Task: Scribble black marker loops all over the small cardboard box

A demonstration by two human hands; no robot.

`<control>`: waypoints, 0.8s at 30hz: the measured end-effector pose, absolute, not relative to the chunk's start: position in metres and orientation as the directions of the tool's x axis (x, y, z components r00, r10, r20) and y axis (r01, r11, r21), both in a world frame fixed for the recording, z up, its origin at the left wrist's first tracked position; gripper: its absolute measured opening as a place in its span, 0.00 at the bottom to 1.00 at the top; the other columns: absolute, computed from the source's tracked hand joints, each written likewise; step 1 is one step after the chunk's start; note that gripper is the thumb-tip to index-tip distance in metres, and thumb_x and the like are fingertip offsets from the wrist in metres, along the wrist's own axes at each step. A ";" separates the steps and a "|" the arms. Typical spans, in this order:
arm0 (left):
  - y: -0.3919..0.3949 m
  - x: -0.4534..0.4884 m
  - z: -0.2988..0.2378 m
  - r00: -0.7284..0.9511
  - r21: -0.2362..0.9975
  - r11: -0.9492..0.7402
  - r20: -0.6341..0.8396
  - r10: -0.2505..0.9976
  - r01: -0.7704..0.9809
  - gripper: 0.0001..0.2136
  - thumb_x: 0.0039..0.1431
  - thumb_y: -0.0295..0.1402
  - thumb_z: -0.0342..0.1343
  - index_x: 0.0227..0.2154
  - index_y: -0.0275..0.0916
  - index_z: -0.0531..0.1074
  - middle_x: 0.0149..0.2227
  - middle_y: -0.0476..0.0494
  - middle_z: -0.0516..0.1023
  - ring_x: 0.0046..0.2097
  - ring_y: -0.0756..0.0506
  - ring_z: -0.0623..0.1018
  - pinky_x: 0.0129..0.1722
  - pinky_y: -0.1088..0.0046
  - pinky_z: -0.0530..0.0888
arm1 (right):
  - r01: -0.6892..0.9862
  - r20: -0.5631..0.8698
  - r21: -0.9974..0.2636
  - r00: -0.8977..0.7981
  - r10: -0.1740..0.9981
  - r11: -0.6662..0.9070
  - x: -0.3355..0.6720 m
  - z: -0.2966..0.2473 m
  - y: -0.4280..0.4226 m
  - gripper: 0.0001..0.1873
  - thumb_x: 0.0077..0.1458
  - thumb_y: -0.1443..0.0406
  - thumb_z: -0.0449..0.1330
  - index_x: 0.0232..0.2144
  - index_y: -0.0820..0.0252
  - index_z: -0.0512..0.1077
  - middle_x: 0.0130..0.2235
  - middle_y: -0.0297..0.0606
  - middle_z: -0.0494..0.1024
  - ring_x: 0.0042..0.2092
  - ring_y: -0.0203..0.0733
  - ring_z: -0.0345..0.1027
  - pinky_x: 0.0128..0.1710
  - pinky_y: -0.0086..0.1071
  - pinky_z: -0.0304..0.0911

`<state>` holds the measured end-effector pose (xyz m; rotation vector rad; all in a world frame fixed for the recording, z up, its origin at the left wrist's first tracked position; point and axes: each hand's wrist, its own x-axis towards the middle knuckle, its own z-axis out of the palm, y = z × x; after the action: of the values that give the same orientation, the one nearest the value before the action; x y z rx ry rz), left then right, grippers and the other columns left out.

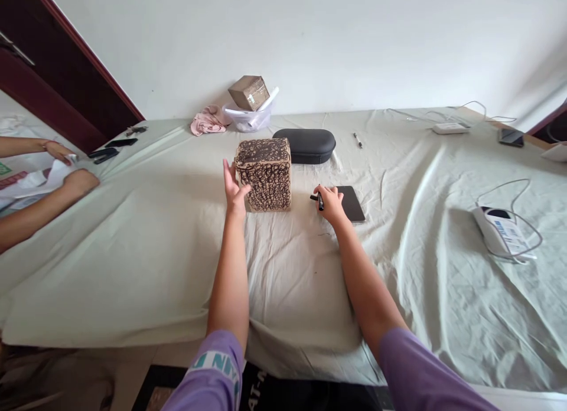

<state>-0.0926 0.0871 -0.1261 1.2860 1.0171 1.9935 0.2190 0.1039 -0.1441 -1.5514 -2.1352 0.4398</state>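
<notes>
A cardboard box (268, 183) stands upright on the cloth-covered table, its top and front covered in black looping scribbles. My left hand (234, 189) grips its left side, thumb on the front face and fingers along the edge, partly hidden. To the right of the box, my right hand (330, 202) is closed around a black marker (320, 202). That hand is above the near-left part of a flat dark tablet-like slab (352, 204); whether it touches the slab I cannot tell. A black zip case (310, 145) lies just behind the box.
Farther back are a clear plastic tub (248, 120) with a small carton (249, 92) on it, a pink cloth (209, 120) and a pen (357, 140). At right lies a white power strip (505, 231) with cables. A co-worker's hands (80, 180) handle white bags at left.
</notes>
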 end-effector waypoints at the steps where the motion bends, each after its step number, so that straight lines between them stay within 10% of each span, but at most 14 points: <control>1: 0.086 -0.094 -0.121 -0.427 0.816 -0.578 0.522 0.739 -0.002 0.54 0.42 0.47 0.71 0.75 0.52 0.59 0.75 0.39 0.65 0.81 0.33 0.58 0.79 0.54 0.57 | 0.765 0.228 -0.545 -0.259 0.938 0.344 0.217 -0.139 0.105 0.19 0.59 0.70 0.55 0.52 0.55 0.71 0.53 0.49 0.80 0.56 0.60 0.64 0.59 0.53 0.58; 6: 0.058 -0.076 -0.074 -0.576 0.713 -0.636 0.664 0.477 0.294 0.34 0.57 0.52 0.70 0.64 0.51 0.70 0.57 0.41 0.76 0.69 0.32 0.72 0.72 0.51 0.67 | 0.427 0.611 -0.646 -0.207 0.764 0.633 0.205 -0.080 0.089 0.10 0.67 0.62 0.56 0.50 0.52 0.67 0.50 0.43 0.77 0.46 0.47 0.71 0.53 0.43 0.68; 11: 0.011 -0.018 -0.017 -0.077 0.857 -0.498 0.509 0.857 0.132 0.32 0.61 0.66 0.63 0.54 0.45 0.79 0.32 0.44 0.75 0.41 0.37 0.82 0.43 0.60 0.79 | 0.132 0.873 -0.412 -0.226 0.432 0.901 0.182 -0.023 0.041 0.06 0.71 0.63 0.60 0.48 0.47 0.70 0.46 0.36 0.76 0.46 0.44 0.74 0.52 0.42 0.72; 14: -0.009 0.003 0.002 -0.002 0.862 -0.477 0.484 0.875 0.170 0.25 0.65 0.62 0.62 0.41 0.43 0.80 0.29 0.46 0.74 0.33 0.42 0.80 0.35 0.65 0.78 | 0.097 0.907 -0.343 -0.225 0.356 0.934 0.177 -0.009 0.022 0.09 0.70 0.63 0.63 0.50 0.45 0.71 0.49 0.37 0.78 0.49 0.46 0.75 0.54 0.45 0.73; 19: -0.019 -0.003 0.009 -0.154 0.885 -0.460 0.464 0.872 0.063 0.22 0.65 0.59 0.65 0.42 0.45 0.79 0.36 0.45 0.81 0.40 0.38 0.85 0.37 0.62 0.83 | -0.093 0.834 -0.548 0.012 0.551 0.831 0.185 0.000 0.008 0.19 0.70 0.44 0.57 0.52 0.47 0.74 0.35 0.38 0.74 0.35 0.47 0.72 0.37 0.46 0.73; 24: -0.022 -0.004 0.013 -0.137 0.879 -0.474 0.475 0.869 0.040 0.23 0.64 0.61 0.65 0.42 0.45 0.78 0.33 0.46 0.78 0.36 0.41 0.84 0.31 0.66 0.81 | -0.353 0.715 -0.674 -0.087 0.694 0.650 0.187 0.006 -0.001 0.09 0.65 0.53 0.59 0.39 0.50 0.69 0.21 0.25 0.54 0.21 0.35 0.49 0.22 0.33 0.51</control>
<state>-0.0042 -0.0222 0.0131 1.5000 1.0438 1.6808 0.1872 -0.0012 0.0063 -0.3101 -1.4071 0.8942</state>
